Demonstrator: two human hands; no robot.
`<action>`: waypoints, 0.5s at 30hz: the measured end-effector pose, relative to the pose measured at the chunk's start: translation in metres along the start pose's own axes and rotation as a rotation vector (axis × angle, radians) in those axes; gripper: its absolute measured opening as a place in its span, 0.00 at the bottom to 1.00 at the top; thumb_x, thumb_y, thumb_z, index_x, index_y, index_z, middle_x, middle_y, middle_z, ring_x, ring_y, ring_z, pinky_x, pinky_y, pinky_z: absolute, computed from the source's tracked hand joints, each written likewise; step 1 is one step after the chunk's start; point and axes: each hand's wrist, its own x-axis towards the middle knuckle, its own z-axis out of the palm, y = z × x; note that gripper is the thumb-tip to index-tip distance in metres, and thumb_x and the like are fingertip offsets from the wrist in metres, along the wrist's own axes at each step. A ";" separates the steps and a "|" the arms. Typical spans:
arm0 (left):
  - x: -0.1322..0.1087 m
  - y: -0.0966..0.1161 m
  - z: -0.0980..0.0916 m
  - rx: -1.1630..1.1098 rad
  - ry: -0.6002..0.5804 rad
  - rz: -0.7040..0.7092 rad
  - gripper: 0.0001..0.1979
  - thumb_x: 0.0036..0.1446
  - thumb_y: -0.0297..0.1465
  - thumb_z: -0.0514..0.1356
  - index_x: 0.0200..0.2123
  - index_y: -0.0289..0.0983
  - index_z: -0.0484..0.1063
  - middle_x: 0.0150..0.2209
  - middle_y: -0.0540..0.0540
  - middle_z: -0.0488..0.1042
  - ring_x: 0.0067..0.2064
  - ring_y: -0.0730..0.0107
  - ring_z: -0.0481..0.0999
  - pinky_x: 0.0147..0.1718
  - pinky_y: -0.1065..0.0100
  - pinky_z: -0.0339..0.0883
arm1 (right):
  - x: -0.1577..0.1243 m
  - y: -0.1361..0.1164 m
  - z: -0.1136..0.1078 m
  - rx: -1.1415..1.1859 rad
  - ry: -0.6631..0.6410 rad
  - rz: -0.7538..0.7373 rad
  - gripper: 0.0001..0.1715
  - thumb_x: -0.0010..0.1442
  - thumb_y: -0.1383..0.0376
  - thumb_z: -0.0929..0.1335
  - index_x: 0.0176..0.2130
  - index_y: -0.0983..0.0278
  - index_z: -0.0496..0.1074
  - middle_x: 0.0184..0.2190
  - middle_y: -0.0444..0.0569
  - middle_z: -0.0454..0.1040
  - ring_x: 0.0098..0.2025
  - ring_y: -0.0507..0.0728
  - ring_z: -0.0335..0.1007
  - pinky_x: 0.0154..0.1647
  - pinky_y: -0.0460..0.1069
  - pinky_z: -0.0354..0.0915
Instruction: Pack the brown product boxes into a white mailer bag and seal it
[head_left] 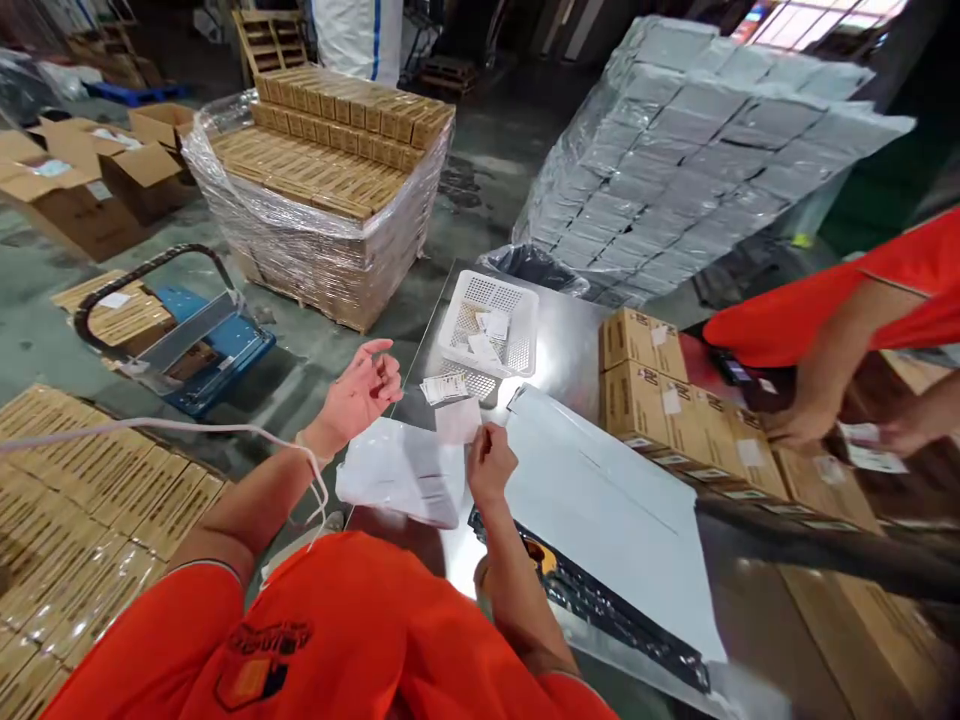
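Observation:
My left hand (366,388) is raised beyond the table's left edge, fingers loosely curled and apart, with nothing seen in it. My right hand (491,464) is closed in a pinch at the edge of a pale paper slip (457,421). Just past that slip lies a small stack of printed labels (444,388). Below my hands is a white plastic mailing bag (405,470) with some print on it. To the right spreads a pile of large flat white bags (607,500). A white perforated basket (529,335) holds several loose slips.
On the right, another person's hands (799,425) handle labels beside a row of brown cartons (694,425). A wrapped pallet of cartons (322,260) and a blue trolley (202,340) stand left. Wrapped white stacks (675,170) rise behind. A white cable (225,428) crosses my left arm.

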 end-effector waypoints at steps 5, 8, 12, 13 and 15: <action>-0.011 0.009 0.014 0.037 -0.090 0.053 0.25 0.51 0.30 0.75 0.52 0.44 0.75 0.36 0.54 0.73 0.26 0.78 0.65 0.31 0.67 0.64 | -0.024 -0.023 -0.007 0.054 -0.048 -0.027 0.29 0.79 0.42 0.60 0.44 0.60 0.75 0.27 0.47 0.76 0.26 0.57 0.70 0.33 0.51 0.67; -0.015 0.012 0.017 0.068 -0.138 0.075 0.27 0.46 0.28 0.73 0.51 0.44 0.75 0.35 0.55 0.72 0.25 0.79 0.65 0.30 0.68 0.63 | -0.030 -0.028 -0.010 0.093 -0.077 -0.017 0.27 0.78 0.43 0.61 0.45 0.60 0.75 0.30 0.49 0.79 0.28 0.58 0.75 0.34 0.52 0.69; -0.021 0.017 0.019 0.110 -0.177 0.102 0.29 0.43 0.24 0.71 0.51 0.45 0.74 0.35 0.56 0.72 0.26 0.79 0.67 0.30 0.68 0.63 | -0.036 -0.033 -0.014 0.112 -0.086 -0.008 0.26 0.78 0.44 0.62 0.44 0.60 0.75 0.29 0.48 0.78 0.27 0.57 0.74 0.32 0.51 0.67; -0.022 0.018 0.019 0.114 -0.190 0.110 0.29 0.43 0.23 0.71 0.51 0.45 0.74 0.35 0.56 0.72 0.26 0.79 0.68 0.31 0.69 0.63 | -0.038 -0.035 -0.015 0.116 -0.089 -0.010 0.26 0.78 0.44 0.62 0.44 0.60 0.75 0.28 0.47 0.77 0.26 0.57 0.73 0.32 0.51 0.67; -0.025 0.019 0.019 0.109 -0.222 0.120 0.28 0.44 0.23 0.71 0.50 0.46 0.74 0.35 0.56 0.71 0.25 0.79 0.68 0.30 0.69 0.63 | -0.041 -0.038 -0.016 0.125 -0.099 -0.017 0.26 0.78 0.44 0.62 0.43 0.60 0.75 0.27 0.46 0.76 0.26 0.56 0.71 0.31 0.50 0.66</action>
